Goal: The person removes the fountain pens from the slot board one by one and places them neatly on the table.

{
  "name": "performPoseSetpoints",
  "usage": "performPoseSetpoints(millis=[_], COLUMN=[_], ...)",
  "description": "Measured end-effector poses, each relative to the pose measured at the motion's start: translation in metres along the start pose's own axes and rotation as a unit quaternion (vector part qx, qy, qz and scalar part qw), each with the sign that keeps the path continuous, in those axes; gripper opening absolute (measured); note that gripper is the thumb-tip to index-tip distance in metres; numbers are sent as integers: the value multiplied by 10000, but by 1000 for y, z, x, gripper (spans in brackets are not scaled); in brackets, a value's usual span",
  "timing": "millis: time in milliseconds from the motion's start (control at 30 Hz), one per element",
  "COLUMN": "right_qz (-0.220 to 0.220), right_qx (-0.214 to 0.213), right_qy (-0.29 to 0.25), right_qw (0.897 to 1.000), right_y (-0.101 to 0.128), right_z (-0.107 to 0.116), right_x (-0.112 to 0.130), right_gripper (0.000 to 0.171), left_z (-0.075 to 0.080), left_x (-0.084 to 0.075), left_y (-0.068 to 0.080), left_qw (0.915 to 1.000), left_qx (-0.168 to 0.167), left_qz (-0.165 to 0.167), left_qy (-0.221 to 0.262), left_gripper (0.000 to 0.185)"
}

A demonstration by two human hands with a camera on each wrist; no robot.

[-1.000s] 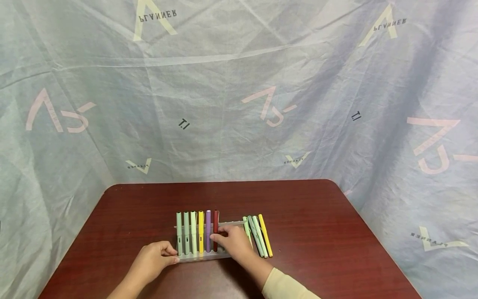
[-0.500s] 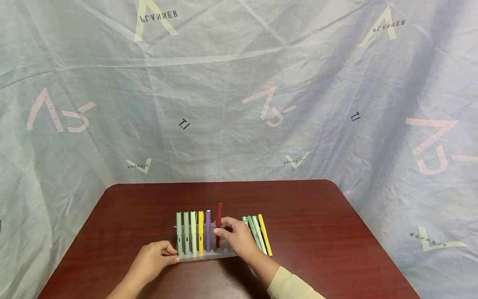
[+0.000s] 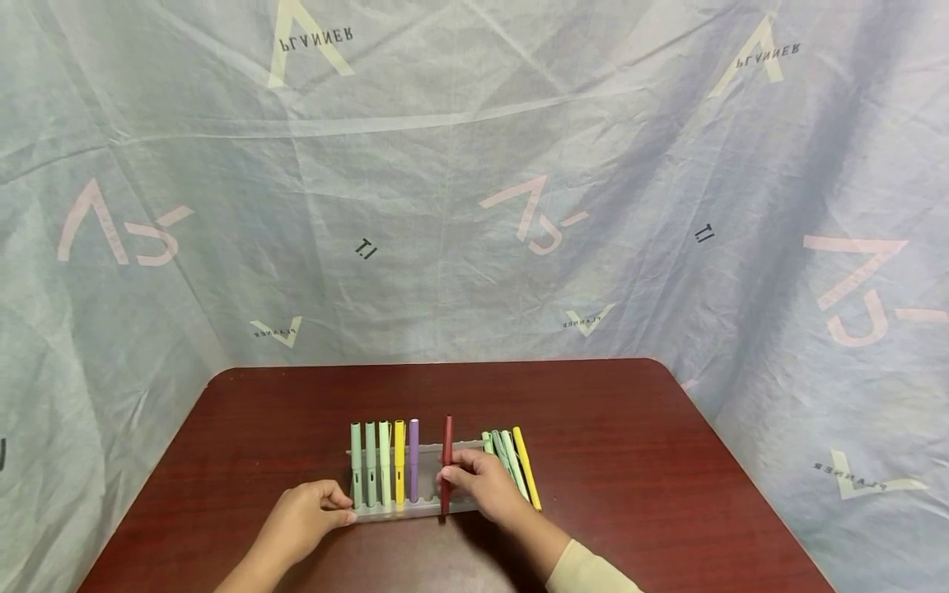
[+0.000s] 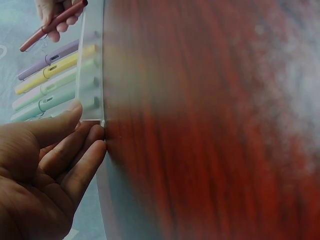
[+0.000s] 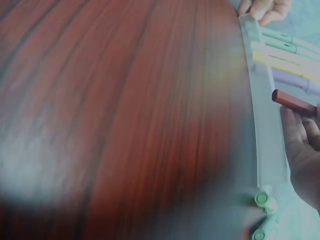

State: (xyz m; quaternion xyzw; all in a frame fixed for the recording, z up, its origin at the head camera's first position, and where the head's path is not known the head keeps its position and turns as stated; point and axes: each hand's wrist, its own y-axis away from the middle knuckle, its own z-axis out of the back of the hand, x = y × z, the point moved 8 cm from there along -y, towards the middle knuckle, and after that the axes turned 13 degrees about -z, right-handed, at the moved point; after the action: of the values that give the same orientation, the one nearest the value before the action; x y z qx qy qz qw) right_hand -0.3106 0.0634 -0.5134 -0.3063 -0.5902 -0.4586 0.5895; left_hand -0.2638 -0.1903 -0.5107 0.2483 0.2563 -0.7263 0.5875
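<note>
The dark red pen is coming out of its slot next to the purple one and shifting right. Left hand is pinching the clear plastic pen rack's left end; five pens are sitting slotted — right hand is gripping the red one over empty slots. Loose green and yellow pens are crowding the rack's right end.

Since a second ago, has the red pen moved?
Yes. The red pen, pinched by the right hand, has left its slot beside the purple pen and shifted right along the rack, toward the loose pens.
</note>
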Motion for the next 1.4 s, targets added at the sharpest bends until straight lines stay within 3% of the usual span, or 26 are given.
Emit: performPoseSetpoints(millis=[367, 700, 1033, 1400], right_qz=[-11, -109, -113, -379], right_qx=[79, -133, -282, -825], right_qy=[72, 352, 54, 62], right_qw=[9999, 9992, 9995, 9958], right_y=[9, 16, 21, 26], right_z=[21, 43, 67, 113], right_x=[-3, -6, -10, -15], right_gripper=[29, 31, 26, 35], left_z=[0, -1, -1, 0], left_x=[0, 1, 1, -1], left_y=[0, -1, 0, 0], left_qw=[10000, 9999, 9999, 9999], left_qx=[4, 13, -12, -77], left_qz=[-29, -61, -77, -86], left_qy=[-40, -84, -92, -78], left_gripper=[15, 15, 15, 16])
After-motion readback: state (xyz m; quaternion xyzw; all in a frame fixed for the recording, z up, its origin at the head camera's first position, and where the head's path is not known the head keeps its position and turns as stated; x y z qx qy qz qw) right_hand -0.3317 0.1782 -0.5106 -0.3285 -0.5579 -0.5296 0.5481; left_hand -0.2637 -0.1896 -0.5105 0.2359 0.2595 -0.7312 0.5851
